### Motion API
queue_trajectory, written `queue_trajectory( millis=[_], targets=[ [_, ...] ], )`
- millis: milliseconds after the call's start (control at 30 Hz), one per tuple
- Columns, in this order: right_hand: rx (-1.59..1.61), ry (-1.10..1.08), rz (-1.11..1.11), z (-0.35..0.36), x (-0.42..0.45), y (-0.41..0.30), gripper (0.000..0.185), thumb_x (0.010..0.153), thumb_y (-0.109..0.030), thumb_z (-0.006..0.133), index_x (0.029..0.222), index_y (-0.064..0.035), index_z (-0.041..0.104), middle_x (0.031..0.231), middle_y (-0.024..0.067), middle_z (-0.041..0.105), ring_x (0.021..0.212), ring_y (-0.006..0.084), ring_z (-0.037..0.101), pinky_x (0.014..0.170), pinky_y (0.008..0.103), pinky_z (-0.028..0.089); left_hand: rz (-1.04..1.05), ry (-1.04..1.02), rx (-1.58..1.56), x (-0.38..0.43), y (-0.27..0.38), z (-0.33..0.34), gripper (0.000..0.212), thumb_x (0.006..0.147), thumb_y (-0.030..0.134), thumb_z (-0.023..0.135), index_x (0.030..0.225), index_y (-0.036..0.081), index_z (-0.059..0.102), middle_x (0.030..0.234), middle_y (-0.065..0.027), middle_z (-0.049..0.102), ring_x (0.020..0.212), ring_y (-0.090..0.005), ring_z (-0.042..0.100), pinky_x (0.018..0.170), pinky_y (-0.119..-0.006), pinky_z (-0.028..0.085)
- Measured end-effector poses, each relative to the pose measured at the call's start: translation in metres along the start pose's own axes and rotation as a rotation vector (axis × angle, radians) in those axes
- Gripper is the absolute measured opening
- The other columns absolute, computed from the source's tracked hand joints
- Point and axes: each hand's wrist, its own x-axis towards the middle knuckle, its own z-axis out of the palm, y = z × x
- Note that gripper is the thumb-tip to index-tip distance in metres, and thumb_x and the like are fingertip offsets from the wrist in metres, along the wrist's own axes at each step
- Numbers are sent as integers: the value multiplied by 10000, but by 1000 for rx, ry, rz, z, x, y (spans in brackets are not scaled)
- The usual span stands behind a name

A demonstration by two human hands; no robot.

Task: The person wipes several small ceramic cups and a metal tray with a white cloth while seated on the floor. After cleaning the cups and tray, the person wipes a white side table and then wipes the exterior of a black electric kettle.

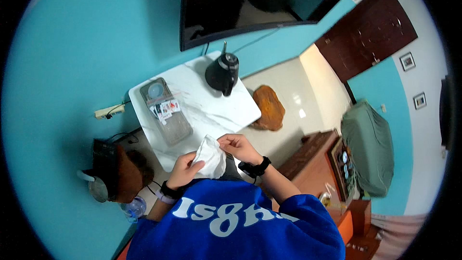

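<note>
A crumpled white cloth or tissue (210, 159) is held between my two hands, just in front of my blue shirt. My left hand (184, 169) grips its left side between thumb and fingers. With thumb and fingertips my right hand (238, 147) pinches its upper right edge. Past the hands, a marble-patterned white table (202, 104) carries a grey translucent tray (177, 130). A small light-blue cup or bowl (156, 90) and several playing cards (165, 110) lie in or on that tray. On the table's far side stands a black kettle (222, 73).
A wooden stump stool (269, 108) stands beyond the table's right corner. A power strip (109, 111) is on the wall at left, above a wooden stand with a metal pot (98, 189). A reddish wooden table (310, 173) with a tea tray (339, 171) is at right.
</note>
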Motion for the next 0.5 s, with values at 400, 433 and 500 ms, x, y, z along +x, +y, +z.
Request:
queue_trajectory(
  millis=[400,433,500],
  targets=[
    [-498,426,35,-147,145,1,337,803,-273,659,879,50,602,778,141,655,703,241,625,655,326,470,426,890,-1044,6,3,99,488,875,270,480,1313,66,408,1304,-102,477,1192,-291,442,1002,-439,337],
    [-424,437,-68,-155,158,16,296,807,-242,658,879,40,603,768,114,649,704,205,616,642,304,462,481,885,-1040,11,9,114,426,874,279,492,1252,83,486,1271,-74,513,1186,-264,449,999,-420,336],
    [-279,471,-264,-163,187,61,215,814,-179,656,879,19,604,748,60,636,705,133,597,616,258,447,537,934,-1150,17,5,130,431,901,317,463,1240,53,506,1339,-126,454,1253,-311,373,1036,-491,284]
  ],
)
